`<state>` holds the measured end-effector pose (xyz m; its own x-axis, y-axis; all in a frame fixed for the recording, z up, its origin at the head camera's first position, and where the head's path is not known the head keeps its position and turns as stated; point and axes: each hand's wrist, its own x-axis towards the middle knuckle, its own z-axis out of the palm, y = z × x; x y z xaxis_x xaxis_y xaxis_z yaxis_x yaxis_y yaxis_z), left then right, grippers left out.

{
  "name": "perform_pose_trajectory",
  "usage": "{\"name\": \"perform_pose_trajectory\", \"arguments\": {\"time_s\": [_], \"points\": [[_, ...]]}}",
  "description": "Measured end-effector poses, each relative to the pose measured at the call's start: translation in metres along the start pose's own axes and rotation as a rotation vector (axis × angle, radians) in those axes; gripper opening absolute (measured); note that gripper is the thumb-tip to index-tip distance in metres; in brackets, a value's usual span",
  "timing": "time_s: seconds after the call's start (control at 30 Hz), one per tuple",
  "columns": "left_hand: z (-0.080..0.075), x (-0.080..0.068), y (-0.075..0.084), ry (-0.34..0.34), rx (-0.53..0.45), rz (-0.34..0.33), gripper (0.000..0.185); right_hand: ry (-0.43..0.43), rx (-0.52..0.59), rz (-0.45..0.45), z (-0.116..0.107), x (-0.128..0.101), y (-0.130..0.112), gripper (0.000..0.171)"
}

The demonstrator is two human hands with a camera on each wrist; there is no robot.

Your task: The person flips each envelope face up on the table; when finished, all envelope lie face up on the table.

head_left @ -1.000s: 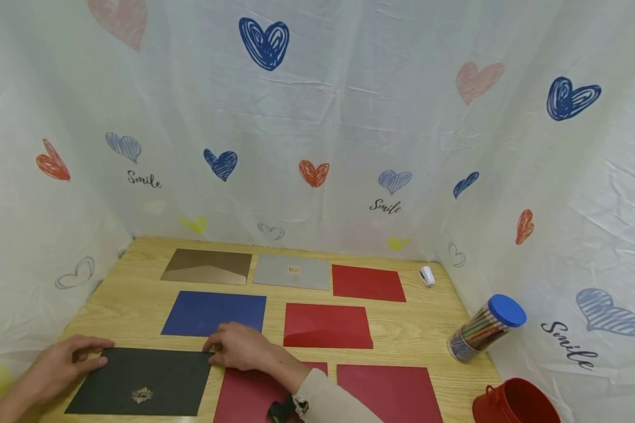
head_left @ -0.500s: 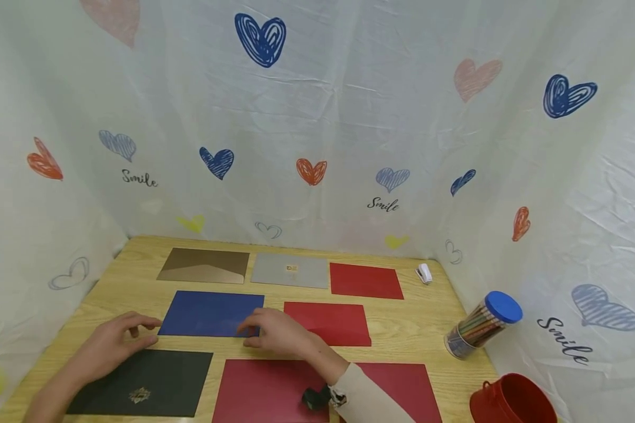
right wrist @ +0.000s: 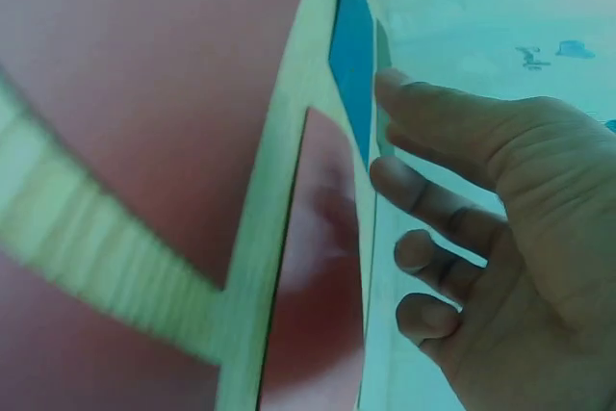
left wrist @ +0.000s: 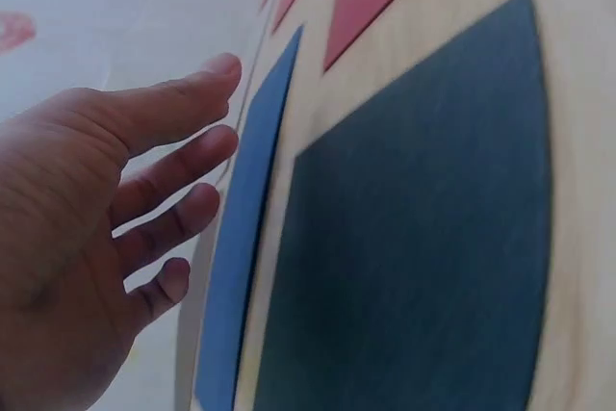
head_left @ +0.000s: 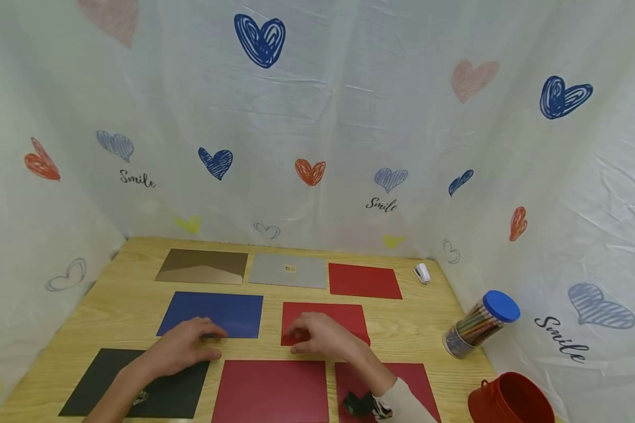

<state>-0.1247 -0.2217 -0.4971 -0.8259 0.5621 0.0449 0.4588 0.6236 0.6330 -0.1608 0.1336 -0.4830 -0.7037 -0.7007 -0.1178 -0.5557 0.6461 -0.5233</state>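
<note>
Both hands loosely curved over the sheets, grasping nothing.
Left forearm hides part of the black sheet (head_left: 177, 392) and most of its emblem; right wrist and sleeve cover part of the near-right dark-red sheet (head_left: 414, 382). Lower frame edge crops the near-middle dark-red sheet (head_left: 272, 390) and the red bucket (head_left: 494, 399). Fingertip height is hard to judge. Strips of wood surface (head_left: 407, 329) separate the rows; a wider stretch runs right from the red sheet (head_left: 349, 314) to the pencil jar (head_left: 473, 329). Left hand (head_left: 182, 346): released, over the gap between black sheet and blue sheet (head_left: 217, 308), at the latter's near edge. Right hand (head_left: 323, 336): released, over the red sheet's near part, masking some of it.
</note>
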Motion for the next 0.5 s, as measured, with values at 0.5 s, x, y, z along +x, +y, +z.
{"name": "perform_pose_trajectory", "arguments": {"time_s": [0.5], "points": [[0.023,0.007,0.009,-0.092,0.067,0.037,0.030,-0.114,-0.118,0.090,0.017,-0.030,0.006,0.050]]}}
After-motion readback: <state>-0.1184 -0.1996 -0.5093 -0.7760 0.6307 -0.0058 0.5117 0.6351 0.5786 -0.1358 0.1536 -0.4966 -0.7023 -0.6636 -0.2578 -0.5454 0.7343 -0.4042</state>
